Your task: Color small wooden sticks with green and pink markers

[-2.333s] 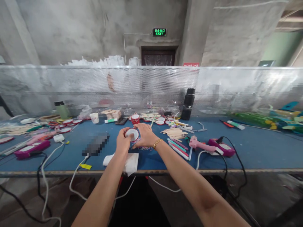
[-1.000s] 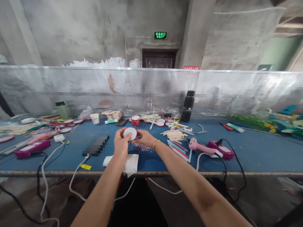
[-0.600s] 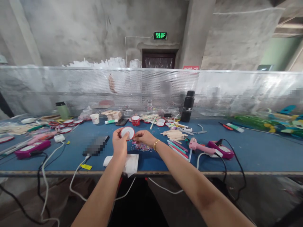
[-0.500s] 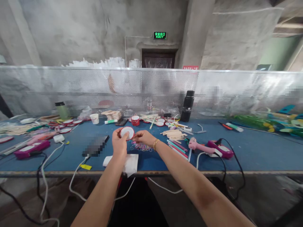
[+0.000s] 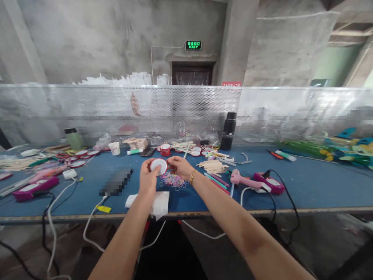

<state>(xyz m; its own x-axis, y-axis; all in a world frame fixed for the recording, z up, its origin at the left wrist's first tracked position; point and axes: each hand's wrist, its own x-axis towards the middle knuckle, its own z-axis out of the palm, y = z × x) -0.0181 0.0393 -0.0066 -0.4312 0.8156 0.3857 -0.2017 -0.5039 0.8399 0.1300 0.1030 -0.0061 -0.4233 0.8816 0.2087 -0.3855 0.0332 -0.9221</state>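
Left hand (image 5: 147, 175): grip closed on the red-rimmed white disc (image 5: 159, 163), thumb laid across its face, fingers behind; disc held up off the surface (image 5: 320, 182), tilted towards the wearer. Right hand (image 5: 181, 168): thumb and fingertips drawn close together at the disc's right rim; cannot tell whether they touch it or pinch something small. Main risk, as judged: the disc is held chiefly from one side, so a push or tug at the free rim could turn it under the left thumb or slip it out. Thumb pressure on the face might also dent or smudge it, if the face is thin; material not determinable here. Directly below lies the tangled heap of coloured bands (image 5: 174, 181); a dropped disc would probably land there, and a low right wrist could snag or scatter loops. Nearer the wearer, the folded white tissue (image 5: 160, 202) sits by the left forearm and could be dragged by it. To the right, coloured sticks (image 5: 217, 182) lie beside the pink glue gun (image 5: 247, 181); a wide right elbow swing might roll the sticks or catch the gun's cord. Whether the gun is hot: not visible.
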